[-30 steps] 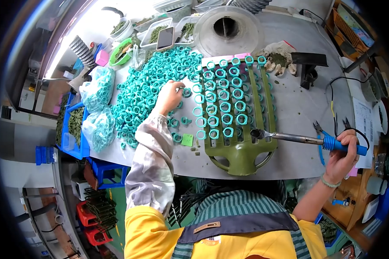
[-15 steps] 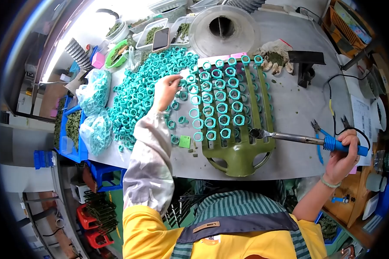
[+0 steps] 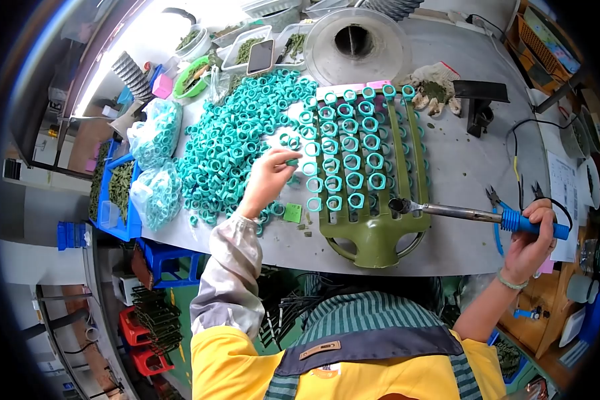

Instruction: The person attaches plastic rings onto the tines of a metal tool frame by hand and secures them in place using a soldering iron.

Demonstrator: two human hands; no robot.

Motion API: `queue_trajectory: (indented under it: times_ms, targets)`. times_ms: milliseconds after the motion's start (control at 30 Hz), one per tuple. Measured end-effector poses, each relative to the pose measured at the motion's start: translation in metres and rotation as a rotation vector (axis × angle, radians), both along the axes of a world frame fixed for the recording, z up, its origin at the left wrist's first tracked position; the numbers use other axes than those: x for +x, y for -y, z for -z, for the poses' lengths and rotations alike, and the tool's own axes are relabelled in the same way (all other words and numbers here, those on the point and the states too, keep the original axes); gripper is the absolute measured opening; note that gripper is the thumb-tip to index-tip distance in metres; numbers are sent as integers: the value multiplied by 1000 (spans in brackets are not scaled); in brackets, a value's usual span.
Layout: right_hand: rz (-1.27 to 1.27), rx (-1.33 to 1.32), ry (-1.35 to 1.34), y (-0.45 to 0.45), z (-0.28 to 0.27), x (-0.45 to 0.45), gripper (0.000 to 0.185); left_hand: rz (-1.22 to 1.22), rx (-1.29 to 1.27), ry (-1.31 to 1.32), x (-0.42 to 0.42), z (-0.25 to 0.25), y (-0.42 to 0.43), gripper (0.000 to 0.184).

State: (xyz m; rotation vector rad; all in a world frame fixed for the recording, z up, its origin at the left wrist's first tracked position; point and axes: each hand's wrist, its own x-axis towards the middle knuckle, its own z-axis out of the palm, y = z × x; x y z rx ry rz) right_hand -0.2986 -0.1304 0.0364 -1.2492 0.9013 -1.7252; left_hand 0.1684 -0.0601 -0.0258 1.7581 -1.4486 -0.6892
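My left hand (image 3: pixel 269 179) is closed in a pinch on a small teal ring (image 3: pixel 291 162), just left of the green rack. Teal rings stand in columns along the slats of this olive-green rack (image 3: pixel 375 248). A large pile of loose teal rings (image 3: pixel 227 143) lies to the left of my hand. In my right hand (image 3: pixel 535 235) is the blue handle of a soldering iron (image 3: pixel 473 214), held level, its metal end over the lower right part of the rack. A small green square (image 3: pixel 292 213) lies beside the rack's lower left side.
Bags of teal rings (image 3: pixel 157 190) and a blue crate (image 3: pixel 128 225) are at the left. A phone (image 3: pixel 261 57) rests on tubs near a clear funnel (image 3: pixel 380 47). A soiled glove (image 3: pixel 437 90), a black stand (image 3: pixel 480 100) and pliers (image 3: pixel 493 200) are at the right.
My left hand has moved down and right from the pile's edge toward the rack, and a teal ring now shows at its fingertips. The iron stays nearly in place in my right hand.
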Motion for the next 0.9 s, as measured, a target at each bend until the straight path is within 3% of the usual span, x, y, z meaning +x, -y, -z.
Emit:
queue_trajectory:
  times_ms: [133, 300, 400, 533, 667, 800, 900]
  targets:
    - [-3, -5, 1, 0, 0, 2, 27, 84, -113, 343, 3, 29, 6, 24]
    - [50, -47, -38, 1, 3, 1, 27, 144, 17, 105, 15, 18, 1, 48]
    - [-15, -19, -15, -1, 1, -1, 27, 29, 80, -20, 13, 14, 1, 43]
    - [3, -21, -22, 0, 0, -1, 27, -76, 62, 206, -1, 8, 11, 32]
    - [-3, -2, -12, 0, 2, -1, 28, -6, 36, 485, 6, 31, 13, 18]
    - [-28, 6, -16, -2, 4, -3, 27, -234, -43, 174, 1, 1, 0, 14]
    - [10, -3, -26, 1, 12, -7, 27, -174, -87, -58, -5, -29, -18, 24]
